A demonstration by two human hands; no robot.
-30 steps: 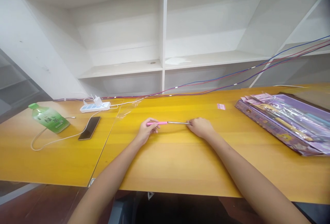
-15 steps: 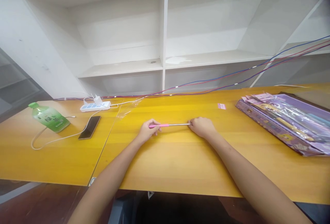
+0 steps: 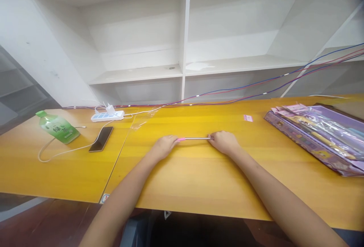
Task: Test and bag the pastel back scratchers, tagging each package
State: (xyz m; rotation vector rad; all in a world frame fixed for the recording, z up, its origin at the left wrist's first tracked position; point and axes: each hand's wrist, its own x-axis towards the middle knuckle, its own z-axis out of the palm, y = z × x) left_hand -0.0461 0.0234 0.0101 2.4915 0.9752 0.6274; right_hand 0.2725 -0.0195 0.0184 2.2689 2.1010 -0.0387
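Between my two hands a thin rod (image 3: 196, 138) with a pink handle and a silver metal shaft lies level, just over the table. My left hand (image 3: 165, 146) is wrapped round the pink handle, back of the hand upward, so that only the handle's inner end shows. At the shaft's far end my right hand (image 3: 224, 141) is closed, the fingers curled round the tip and hiding it. What the tip looks like cannot be seen.
On the right a purple printed box (image 3: 308, 142) holds several plastic-wrapped items. A pink label (image 3: 248, 118) lies behind my right hand. Leftward are a green bottle (image 3: 58, 127), a phone (image 3: 101, 139) and a white power strip (image 3: 107, 115). Cables (image 3: 227, 90) run along the white shelf.
My left hand has turned over and closed round the pink handle, covering more of it. My right hand stays on the shaft's end. The view has shifted slightly.
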